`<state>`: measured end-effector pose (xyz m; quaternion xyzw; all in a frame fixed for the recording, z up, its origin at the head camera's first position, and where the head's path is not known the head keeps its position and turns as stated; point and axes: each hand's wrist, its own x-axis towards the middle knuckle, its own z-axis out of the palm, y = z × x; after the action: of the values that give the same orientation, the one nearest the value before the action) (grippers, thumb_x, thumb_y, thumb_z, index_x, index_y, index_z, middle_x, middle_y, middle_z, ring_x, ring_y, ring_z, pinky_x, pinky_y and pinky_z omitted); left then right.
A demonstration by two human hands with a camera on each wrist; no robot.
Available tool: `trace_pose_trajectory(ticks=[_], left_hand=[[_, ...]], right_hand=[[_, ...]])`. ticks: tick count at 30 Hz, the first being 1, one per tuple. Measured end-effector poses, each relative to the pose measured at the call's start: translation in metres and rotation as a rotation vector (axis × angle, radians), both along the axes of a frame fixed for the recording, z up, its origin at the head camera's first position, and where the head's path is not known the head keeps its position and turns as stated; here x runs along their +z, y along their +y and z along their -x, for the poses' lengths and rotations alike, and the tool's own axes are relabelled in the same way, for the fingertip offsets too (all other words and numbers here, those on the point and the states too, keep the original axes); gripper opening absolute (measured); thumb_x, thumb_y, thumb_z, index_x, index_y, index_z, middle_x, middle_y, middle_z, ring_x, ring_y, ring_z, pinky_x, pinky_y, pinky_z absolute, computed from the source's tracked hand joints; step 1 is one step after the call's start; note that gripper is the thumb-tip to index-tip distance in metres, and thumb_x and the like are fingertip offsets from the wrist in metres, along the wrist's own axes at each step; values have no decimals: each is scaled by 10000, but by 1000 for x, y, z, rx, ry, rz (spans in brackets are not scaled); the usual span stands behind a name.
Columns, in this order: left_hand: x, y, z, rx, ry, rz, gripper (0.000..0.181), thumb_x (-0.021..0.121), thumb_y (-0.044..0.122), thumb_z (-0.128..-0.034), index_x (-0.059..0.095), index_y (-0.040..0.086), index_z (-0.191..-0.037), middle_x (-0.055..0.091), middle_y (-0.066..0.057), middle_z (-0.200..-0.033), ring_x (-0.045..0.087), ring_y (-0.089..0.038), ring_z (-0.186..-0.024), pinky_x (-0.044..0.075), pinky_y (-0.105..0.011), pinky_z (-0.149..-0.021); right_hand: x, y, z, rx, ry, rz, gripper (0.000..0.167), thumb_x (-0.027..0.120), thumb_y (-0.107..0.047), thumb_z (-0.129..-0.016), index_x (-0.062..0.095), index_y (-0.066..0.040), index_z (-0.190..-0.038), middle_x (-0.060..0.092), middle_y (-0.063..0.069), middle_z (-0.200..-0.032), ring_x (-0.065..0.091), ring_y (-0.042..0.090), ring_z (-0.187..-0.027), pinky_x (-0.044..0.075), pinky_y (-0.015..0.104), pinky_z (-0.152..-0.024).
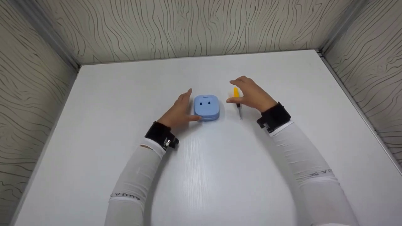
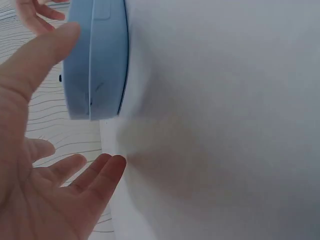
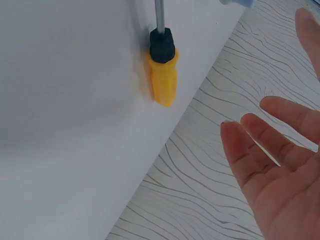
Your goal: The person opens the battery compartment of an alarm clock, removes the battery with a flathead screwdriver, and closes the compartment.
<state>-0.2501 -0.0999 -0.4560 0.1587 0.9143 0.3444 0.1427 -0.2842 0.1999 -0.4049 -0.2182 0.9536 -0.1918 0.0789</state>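
A light blue rounded square case [image 1: 206,107] with two dark oval marks on top lies on the white table. My left hand [image 1: 179,112] is at its left side, thumb by the near left corner and fingers spread; whether the thumb touches it I cannot tell. The left wrist view shows the side of the case [image 2: 107,60] and a seam along it. To the right lies a screwdriver [image 1: 236,93] with a yellow and black handle, its metal shaft toward me. Above it, my right hand [image 1: 251,93] is spread with nothing in it; the right wrist view shows the yellow handle [image 3: 164,82] apart from the fingers.
The white table [image 1: 194,175] ends at a wood-grain patterned back wall [image 1: 188,28]. Similar panels stand at the left [image 1: 25,94] and right [image 1: 373,62]. Each wrist carries a black strapped camera, such as the right camera band [image 1: 275,116].
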Motion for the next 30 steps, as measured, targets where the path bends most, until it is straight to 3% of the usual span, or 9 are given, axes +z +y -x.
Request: trace_pose_trajectory(ticks=[11,18,30], left_hand=[[-7,22,1,29,-53,-129,1197,847,416,-821,33,82,-1633,185,-188,-1649,245,-286,-1501,225,-438,-1223],[-13,26,-1,55,-28,-183,1188,858,374,-816,55,29,-1621,232,-197,-1628,312,-285,-1459,270,-421,-1204],[-20,28,-5,83,15,-283,1046,834,283,-849,167,-25,-1594,296,-222,-1590,348,-306,-1432,289,-402,-1192]], right_hand=[[-3,-31,3,88,29,48,755,749,-407,-919,474,16,-1480,482,222,-1447,428,367,-1373,359,483,-1154],[-5,-46,6,147,39,89,707,760,-356,-919,506,37,-1448,524,211,-1397,465,342,-1348,366,445,-1153],[-13,-75,7,180,-41,112,521,745,-284,-941,622,42,-1329,590,183,-1322,527,326,-1277,415,426,-1109]])
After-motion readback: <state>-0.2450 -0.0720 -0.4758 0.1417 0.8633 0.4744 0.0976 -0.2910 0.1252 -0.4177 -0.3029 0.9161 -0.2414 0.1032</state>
